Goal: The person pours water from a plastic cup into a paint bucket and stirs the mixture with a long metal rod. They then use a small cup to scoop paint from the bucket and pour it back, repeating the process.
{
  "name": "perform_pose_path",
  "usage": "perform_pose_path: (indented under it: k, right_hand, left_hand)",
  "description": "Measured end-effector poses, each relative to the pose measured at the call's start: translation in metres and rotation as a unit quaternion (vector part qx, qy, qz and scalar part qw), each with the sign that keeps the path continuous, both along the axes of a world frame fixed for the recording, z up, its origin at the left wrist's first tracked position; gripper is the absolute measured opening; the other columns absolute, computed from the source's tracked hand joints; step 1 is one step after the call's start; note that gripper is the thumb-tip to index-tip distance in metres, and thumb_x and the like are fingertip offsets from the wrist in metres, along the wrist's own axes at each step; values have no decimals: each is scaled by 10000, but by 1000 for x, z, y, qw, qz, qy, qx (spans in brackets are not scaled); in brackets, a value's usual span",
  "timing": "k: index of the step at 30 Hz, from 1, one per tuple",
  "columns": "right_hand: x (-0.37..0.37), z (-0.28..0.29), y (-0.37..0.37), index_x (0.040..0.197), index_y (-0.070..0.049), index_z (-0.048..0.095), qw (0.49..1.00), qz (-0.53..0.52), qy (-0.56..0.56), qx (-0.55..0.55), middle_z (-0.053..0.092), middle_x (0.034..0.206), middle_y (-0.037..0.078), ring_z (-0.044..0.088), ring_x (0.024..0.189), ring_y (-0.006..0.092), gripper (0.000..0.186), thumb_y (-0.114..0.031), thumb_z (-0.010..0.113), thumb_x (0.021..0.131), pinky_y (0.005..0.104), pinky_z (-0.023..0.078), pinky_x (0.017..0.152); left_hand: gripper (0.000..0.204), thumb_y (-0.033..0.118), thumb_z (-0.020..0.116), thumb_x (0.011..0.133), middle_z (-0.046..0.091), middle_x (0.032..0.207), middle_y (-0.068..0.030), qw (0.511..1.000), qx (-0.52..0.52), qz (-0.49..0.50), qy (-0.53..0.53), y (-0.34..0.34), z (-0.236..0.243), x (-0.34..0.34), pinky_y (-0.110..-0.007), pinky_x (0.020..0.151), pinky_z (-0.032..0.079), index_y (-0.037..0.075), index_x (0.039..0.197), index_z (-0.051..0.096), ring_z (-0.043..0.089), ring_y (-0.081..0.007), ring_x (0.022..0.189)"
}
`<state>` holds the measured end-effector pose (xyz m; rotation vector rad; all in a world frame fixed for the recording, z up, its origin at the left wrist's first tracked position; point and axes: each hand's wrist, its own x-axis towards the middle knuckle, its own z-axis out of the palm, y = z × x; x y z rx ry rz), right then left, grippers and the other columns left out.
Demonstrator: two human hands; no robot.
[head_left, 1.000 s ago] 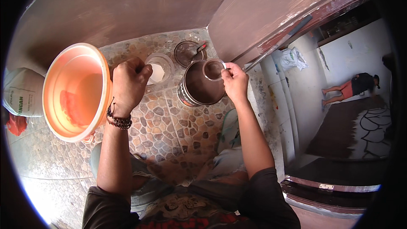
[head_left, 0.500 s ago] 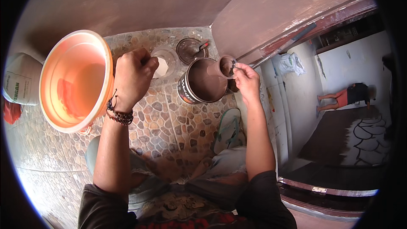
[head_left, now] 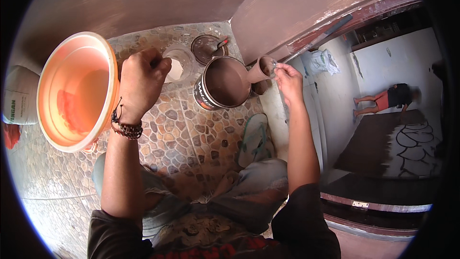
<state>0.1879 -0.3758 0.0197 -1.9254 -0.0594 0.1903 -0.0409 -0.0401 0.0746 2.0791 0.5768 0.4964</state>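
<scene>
My right hand (head_left: 289,80) pinches the rim of a small plastic cup (head_left: 258,73) coated in brown paint. The cup's mouth faces up toward me, its lower end at the right rim of a paint bucket (head_left: 200,92). Inside that bucket lies brown paint (head_left: 226,80). My left hand (head_left: 143,79), with a bracelet at the wrist, is closed beside a clear plastic container (head_left: 188,57) that has something pale in it. Whether its curled fingers hold anything is hidden.
A large orange basin (head_left: 43,96) stands at left, a filled sack (head_left: 21,88) beyond it. Behind the bucket are a paint-covered round lid (head_left: 197,43) and a red-tipped tool (head_left: 222,43). A sandal (head_left: 254,139) is by my leg. Another person (head_left: 395,98) bends over, far right.
My right hand and the cup have shifted rightward, off the bucket's middle toward its outer side. The whole view has moved slightly; my left hand stays closed.
</scene>
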Motion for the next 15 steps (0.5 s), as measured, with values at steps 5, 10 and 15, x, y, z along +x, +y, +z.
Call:
perform_pose_path:
  k: [5, 10, 15]
  right_hand:
    - [33, -23, -26, 1002, 34, 692, 948, -5, -155, -280, 713, 806, 66, 639, 639, 136, 189, -106, 691, 875, 283, 525, 625]
    - [36, -27, -31, 974, 4, 722, 879, 39, -170, -444, 721, 918, 228, 710, 909, 367, 246, -161, 757, 797, 420, 564, 818]
    - [37, -26, -18, 977, 0, 729, 808, 83, -147, -564, 706, 1015, 256, 688, 972, 406, 261, -173, 766, 786, 444, 563, 862]
  left_hand:
    - [207, 154, 698, 849, 655, 707, -198, 1000, -19, -3, 3, -1, 1, 2, -371, 643, 505, -48, 829, 659, 641, -275, 621]
    - [213, 164, 696, 864, 660, 703, -182, 1000, -15, 1, 15, -3, 4, 3, -364, 636, 503, -45, 833, 666, 635, -245, 614]
    - [210, 163, 694, 867, 656, 692, -175, 1000, -8, 4, 15, -4, 5, 5, -362, 627, 500, -43, 835, 671, 622, -231, 602]
